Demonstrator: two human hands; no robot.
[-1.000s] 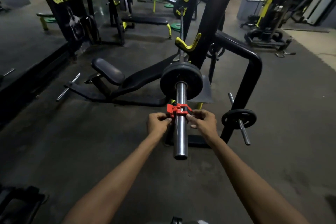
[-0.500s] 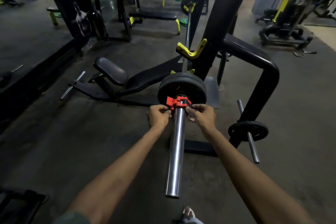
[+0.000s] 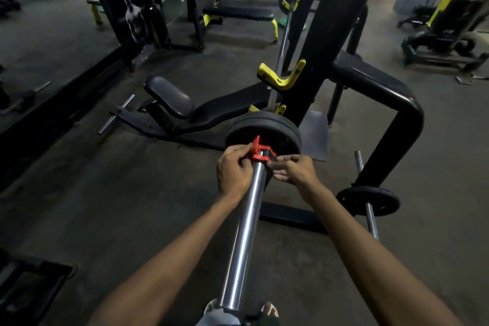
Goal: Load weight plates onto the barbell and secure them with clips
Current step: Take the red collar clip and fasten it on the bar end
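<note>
The chrome barbell sleeve point(image 3: 243, 233) runs from the bottom of the view up to two black weight plates point(image 3: 264, 127) stacked on it. A red clip point(image 3: 260, 152) sits around the sleeve right against the outer plate. My left hand point(image 3: 234, 171) pinches the clip's left side with its raised lever. From the right, my right hand point(image 3: 293, 171) holds the clip's other side with its fingertips. The bar rests in the rack behind the plates, under a yellow hook point(image 3: 280, 77).
A black rack upright point(image 3: 325, 42) and its curved frame tube point(image 3: 391, 124) stand to the right. A small black plate point(image 3: 369, 200) hangs on a storage peg low right. An incline bench point(image 3: 185, 111) lies to the left. Other benches and machines fill the back.
Both hands have slid the red clip along the sleeve from mid-bar up against the plates. The camera has come closer and tilted down.
</note>
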